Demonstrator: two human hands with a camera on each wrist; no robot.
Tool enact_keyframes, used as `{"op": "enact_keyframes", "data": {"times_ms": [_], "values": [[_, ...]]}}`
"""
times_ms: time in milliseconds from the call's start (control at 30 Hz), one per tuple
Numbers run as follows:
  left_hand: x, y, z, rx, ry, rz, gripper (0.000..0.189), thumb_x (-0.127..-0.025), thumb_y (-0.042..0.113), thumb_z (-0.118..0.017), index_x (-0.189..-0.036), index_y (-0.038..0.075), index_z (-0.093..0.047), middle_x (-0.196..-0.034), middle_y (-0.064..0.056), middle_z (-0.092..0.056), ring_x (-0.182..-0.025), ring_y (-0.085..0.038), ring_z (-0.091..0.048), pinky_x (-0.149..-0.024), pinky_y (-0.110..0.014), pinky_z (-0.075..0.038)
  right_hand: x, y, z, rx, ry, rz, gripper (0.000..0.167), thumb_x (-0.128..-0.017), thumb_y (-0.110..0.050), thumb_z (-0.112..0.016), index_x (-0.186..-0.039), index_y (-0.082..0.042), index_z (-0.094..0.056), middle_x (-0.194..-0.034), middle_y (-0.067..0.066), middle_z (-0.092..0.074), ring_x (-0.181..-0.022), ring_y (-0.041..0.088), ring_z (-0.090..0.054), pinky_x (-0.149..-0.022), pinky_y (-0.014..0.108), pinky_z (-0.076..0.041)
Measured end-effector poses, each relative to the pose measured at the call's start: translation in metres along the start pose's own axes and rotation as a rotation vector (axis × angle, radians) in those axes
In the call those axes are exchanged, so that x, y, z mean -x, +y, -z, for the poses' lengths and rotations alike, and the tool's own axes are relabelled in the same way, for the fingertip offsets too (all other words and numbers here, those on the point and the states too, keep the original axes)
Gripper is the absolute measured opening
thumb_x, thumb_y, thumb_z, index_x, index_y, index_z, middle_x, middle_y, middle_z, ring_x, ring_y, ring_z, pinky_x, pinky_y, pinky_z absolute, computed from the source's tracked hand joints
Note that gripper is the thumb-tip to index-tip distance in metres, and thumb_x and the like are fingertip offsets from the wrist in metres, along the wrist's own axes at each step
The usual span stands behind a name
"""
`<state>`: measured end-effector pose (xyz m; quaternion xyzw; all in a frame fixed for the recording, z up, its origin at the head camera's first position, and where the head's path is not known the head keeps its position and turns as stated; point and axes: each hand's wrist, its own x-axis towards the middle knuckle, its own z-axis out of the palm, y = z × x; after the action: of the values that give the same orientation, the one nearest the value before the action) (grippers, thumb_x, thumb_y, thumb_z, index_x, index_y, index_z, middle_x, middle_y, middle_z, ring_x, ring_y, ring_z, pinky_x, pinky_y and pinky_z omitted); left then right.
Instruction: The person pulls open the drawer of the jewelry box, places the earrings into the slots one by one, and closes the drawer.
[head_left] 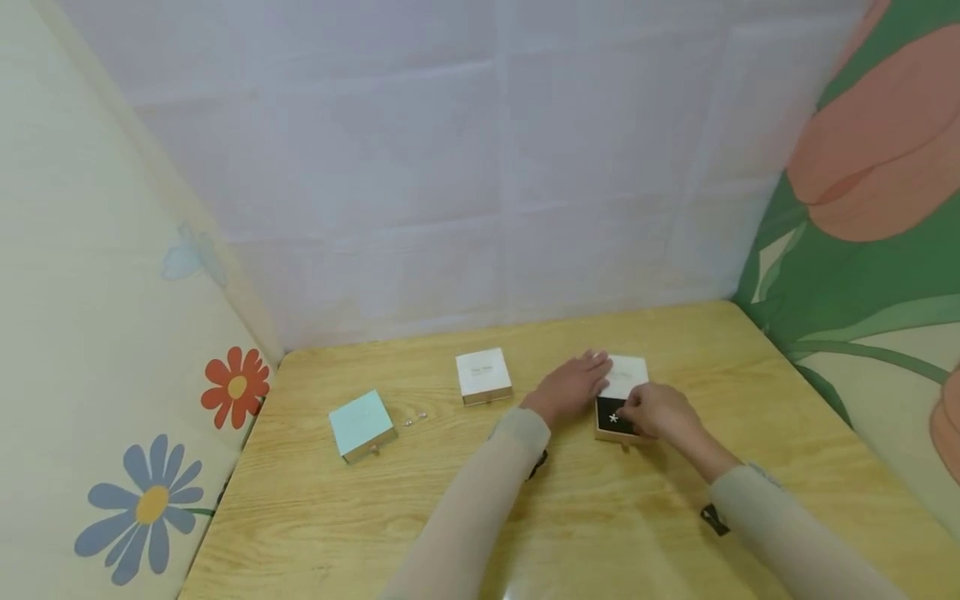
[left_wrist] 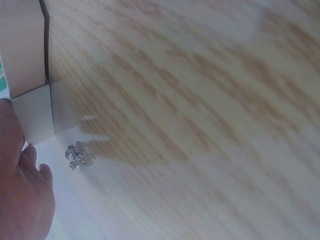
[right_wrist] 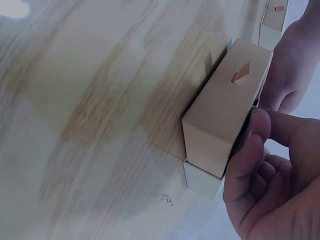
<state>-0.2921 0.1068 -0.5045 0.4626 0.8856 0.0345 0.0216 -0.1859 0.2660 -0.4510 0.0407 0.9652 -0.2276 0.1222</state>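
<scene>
Right hand (head_left: 666, 414) pinches a silvery jewel (head_left: 613, 418) inside the black-lined drawer (head_left: 607, 435); left hand (head_left: 572, 387) touches its white cover (head_left: 627, 373), grip unclear.

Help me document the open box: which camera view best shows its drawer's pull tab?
The right wrist view: the pull tab is large and uncovered on the drawer. The head view shows it tiny; the left wrist view shows the drawer's side, no tab.

From my end I've got a glossy wood-grain surface (head_left: 315, 517), smooth matt cardboard-looking drawer (right_wrist: 215, 107), sparkly metallic-looking jewelry (left_wrist: 76, 156), creased cloth-ish backdrop (head_left: 375, 167).
</scene>
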Motion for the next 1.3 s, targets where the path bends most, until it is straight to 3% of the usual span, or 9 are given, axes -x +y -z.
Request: {"op": "enact_keyframes", "data": {"times_ms": [433, 733, 1033, 1300], "values": [[-0.001, 0.002, 0.0, 0.01, -0.003, 0.019, 0.053, -0.113, 0.038, -0.023, -0.162, 0.019, -0.023, -0.169, 0.004, -0.016, -0.156, -0.017, -0.013, -0.127, -0.032, -0.015, 0.001, 0.009, 0.01, -0.069, 0.019, -0.02, 0.028, -0.097, -0.023, -0.065, -0.105, 0.004, -0.068, -0.083, 0.007, -0.068, -0.067, 0.018, -0.063, -0.059, 0.032, -0.053], [-0.004, 0.001, -0.004, 0.023, 0.002, 0.029, 0.054, -0.113, 0.041, -0.021, -0.163, 0.02, -0.021, -0.169, 0.004, -0.017, -0.156, -0.015, -0.011, -0.127, -0.032, -0.015, 0.0, 0.019, 0.017, -0.056, 0.097, 0.064, 0.034, -0.094, -0.027, -0.068, -0.109, 0.004, -0.068, -0.1, 0.021, -0.07, -0.09, 0.034, -0.064, -0.079, 0.052, -0.053], [-0.006, 0.0, -0.008, 0.025, 0.005, 0.02, 0.054, -0.113, 0.041, -0.02, -0.163, 0.02, -0.02, -0.169, 0.005, -0.014, -0.156, -0.015, -0.011, -0.127, -0.032, -0.015, 0.003, 0.036, 0.018, -0.096, 0.165, 0.081, 0.046, -0.094, -0.026, -0.068, -0.123, 0.009, -0.06, -0.11, 0.03, -0.067, -0.096, 0.043, -0.064, -0.08, 0.055, -0.053], [-0.009, -0.002, -0.017, -0.012, 0.007, 0.029, 0.055, -0.112, 0.042, -0.017, -0.163, 0.022, -0.016, -0.169, 0.007, -0.01, -0.156, -0.014, -0.008, -0.127, -0.029, -0.011, 0.009, 0.045, 0.023, -0.125, 0.162, 0.049, 0.053, -0.098, -0.03, -0.065, -0.131, 0.011, -0.054, -0.119, 0.035, -0.062, -0.101, 0.049, -0.062, -0.079, 0.055, -0.055]]}}
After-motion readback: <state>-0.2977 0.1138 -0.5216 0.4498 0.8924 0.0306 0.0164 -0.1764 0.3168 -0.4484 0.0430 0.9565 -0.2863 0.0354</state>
